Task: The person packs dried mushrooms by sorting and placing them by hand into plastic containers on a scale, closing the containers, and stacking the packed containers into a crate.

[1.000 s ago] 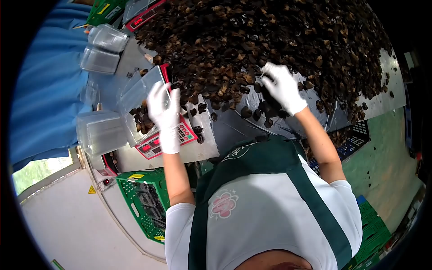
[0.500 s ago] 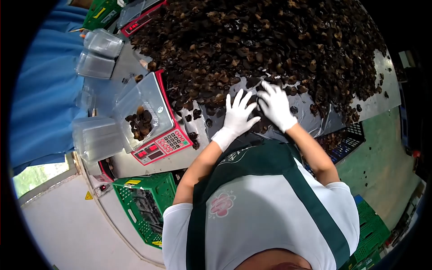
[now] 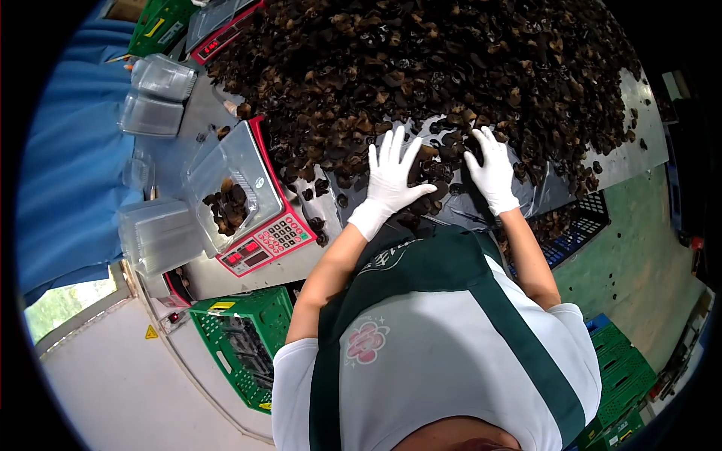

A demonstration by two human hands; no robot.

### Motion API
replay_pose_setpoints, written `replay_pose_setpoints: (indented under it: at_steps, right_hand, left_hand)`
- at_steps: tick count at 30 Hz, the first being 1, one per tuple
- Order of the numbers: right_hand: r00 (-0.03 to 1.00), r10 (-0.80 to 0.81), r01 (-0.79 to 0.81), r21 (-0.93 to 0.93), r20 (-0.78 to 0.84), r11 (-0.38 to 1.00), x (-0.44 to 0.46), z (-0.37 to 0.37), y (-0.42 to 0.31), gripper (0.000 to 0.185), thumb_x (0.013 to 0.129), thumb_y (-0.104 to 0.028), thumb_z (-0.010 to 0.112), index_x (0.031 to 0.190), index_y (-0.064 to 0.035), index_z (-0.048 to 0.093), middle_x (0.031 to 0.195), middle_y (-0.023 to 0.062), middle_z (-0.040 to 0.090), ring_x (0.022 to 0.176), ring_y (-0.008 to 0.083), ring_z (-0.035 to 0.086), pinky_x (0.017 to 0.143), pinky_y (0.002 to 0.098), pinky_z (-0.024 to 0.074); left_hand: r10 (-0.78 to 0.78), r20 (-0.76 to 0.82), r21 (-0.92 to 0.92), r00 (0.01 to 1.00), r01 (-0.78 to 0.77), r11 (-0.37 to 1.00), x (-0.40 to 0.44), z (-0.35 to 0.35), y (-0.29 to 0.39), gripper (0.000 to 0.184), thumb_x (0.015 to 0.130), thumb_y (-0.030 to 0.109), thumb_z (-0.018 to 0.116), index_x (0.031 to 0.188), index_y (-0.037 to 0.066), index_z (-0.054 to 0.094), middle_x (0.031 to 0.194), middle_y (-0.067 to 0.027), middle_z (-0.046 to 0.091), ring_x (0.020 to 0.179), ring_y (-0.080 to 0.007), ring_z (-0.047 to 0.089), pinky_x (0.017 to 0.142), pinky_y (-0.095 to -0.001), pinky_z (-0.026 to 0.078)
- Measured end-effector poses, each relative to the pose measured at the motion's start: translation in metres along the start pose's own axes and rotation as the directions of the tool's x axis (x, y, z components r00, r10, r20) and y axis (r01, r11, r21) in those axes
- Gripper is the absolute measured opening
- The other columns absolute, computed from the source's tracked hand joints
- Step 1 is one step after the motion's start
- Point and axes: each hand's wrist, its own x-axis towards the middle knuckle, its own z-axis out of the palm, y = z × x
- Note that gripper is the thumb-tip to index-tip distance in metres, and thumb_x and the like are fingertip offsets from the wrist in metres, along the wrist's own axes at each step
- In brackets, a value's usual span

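Note:
My left hand [image 3: 392,174], in a white glove, is spread with its fingers apart at the near edge of a large heap of dark, mushroom-like pieces [image 3: 391,75]. To its right my right hand [image 3: 492,169], also gloved, has its fingers extended and thumb apart at the same edge. Several loose dark pieces [image 3: 440,171] lie between the two hands. On the left, a red scale [image 3: 278,234] carries a clear plastic container [image 3: 199,180] with some dark pieces [image 3: 227,207] inside.
Stacked clear containers [image 3: 162,234] stand left of the scale, with more clear containers [image 3: 154,113] farther back. A second red scale [image 3: 218,37] is at the upper left. Below the table are a green crate [image 3: 278,319] and a dark blue crate [image 3: 579,233].
My left hand has moved right from the container on the scale to the heap. My right hand has shifted slightly right, and the hands have moved apart since half a second ago.

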Motion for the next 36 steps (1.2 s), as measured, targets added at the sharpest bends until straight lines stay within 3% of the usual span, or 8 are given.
replay_pose_setpoints:
  at_steps: [3,6,12,17,19,26,30,36]
  right_hand:
    - [0.987,-0.097,0.099,-0.012,0.131,0.995,-0.015,0.007,-0.015,0.047,0.077,-0.021,0.069,0.120,-0.0072,0.057,0.129,0.0152,0.053,0.102,0.0342,0.054,0.087,0.0405,0.0485]
    - [0.947,-0.242,0.235,0.061,0.210,0.970,-0.040,-0.001,-0.027,0.035,0.075,-0.017,0.070,0.109,-0.0080,0.062,0.127,0.0140,0.054,0.100,0.0312,0.055,0.083,0.0384,0.0495]
    - [0.939,-0.287,0.214,0.334,0.188,0.918,-0.057,-0.024,-0.024,0.020,0.076,-0.007,0.069,0.096,-0.0083,0.066,0.109,0.0072,0.067,0.091,0.0251,0.061,0.080,0.0341,0.0517]
    - [1.000,-0.018,0.018,0.343,-0.002,0.939,-0.055,-0.018,0.002,0.031,0.081,0.000,0.063,0.111,-0.0074,0.064,0.116,0.0110,0.065,0.085,0.0228,0.064,0.079,0.0312,0.0518]
    - [0.970,0.227,-0.244,0.383,0.088,0.891,-0.051,-0.018,0.002,0.037,0.081,-0.001,0.064,0.117,-0.0073,0.061,0.122,0.0112,0.062,0.079,0.0200,0.063,0.075,0.0292,0.0518]
    - [0.949,0.309,-0.307,0.413,0.063,0.858,-0.064,0.002,0.021,0.040,0.083,-0.003,0.062,0.123,-0.0039,0.057,0.128,0.0115,0.059,0.072,0.0152,0.060,0.069,0.0260,0.0503]
    - [0.949,0.308,-0.307,0.413,0.067,0.857,-0.062,0.003,0.020,0.037,0.083,-0.004,0.061,0.121,-0.0056,0.059,0.128,0.0117,0.059,0.072,0.0162,0.060,0.069,0.0264,0.0502]
    - [0.965,0.258,-0.258,0.372,0.051,0.892,-0.060,0.004,0.018,0.034,0.083,-0.005,0.060,0.117,-0.0069,0.061,0.128,0.0131,0.059,0.070,0.0198,0.059,0.071,0.0289,0.0502]
  left_hand:
    - [0.022,0.209,0.064,0.978,-0.036,0.997,0.004,0.009,0.009,0.097,0.065,0.065,0.070,0.144,0.020,0.036,0.152,-0.0152,0.025,0.140,-0.0368,0.022,0.109,-0.0634,0.015]
    - [0.186,0.114,-0.143,0.976,-0.169,0.975,-0.016,-0.001,0.002,0.077,0.065,0.053,0.077,0.128,0.015,0.055,0.141,-0.0107,0.045,0.135,-0.0343,0.034,0.108,-0.0622,0.018]
    - [0.282,0.179,-0.045,0.943,-0.278,0.959,-0.068,-0.018,-0.017,0.076,0.066,0.050,0.077,0.130,0.015,0.054,0.142,-0.0108,0.042,0.136,-0.0355,0.031,0.110,-0.0585,0.020]
    - [0.221,0.227,0.007,0.949,-0.228,0.974,-0.048,-0.019,-0.001,0.088,0.062,0.053,0.077,0.138,0.021,0.046,0.150,-0.0133,0.030,0.138,-0.0394,0.023,0.109,-0.0599,0.019]
    - [0.252,0.228,-0.003,0.941,-0.258,0.966,-0.030,-0.009,0.012,0.094,0.059,0.057,0.077,0.141,0.026,0.041,0.152,-0.0123,0.027,0.138,-0.0394,0.024,0.107,-0.0636,0.020]
    - [0.342,0.283,0.010,0.896,-0.359,0.933,0.016,0.026,0.052,0.088,0.065,0.061,0.071,0.142,0.029,0.040,0.154,-0.0136,0.021,0.138,-0.0414,0.022,0.100,-0.0698,0.027]
    - [0.335,0.255,0.035,0.907,-0.355,0.934,0.021,0.037,0.058,0.079,0.072,0.056,0.069,0.140,0.026,0.042,0.152,-0.0140,0.025,0.130,-0.0398,0.034,0.096,-0.0663,0.033]
    - [0.454,0.092,0.005,0.886,-0.456,0.890,0.012,0.045,0.042,0.043,0.073,0.028,0.069,0.113,0.016,0.059,0.119,-0.0093,0.056,0.090,-0.0260,0.058,0.062,-0.0328,0.053]
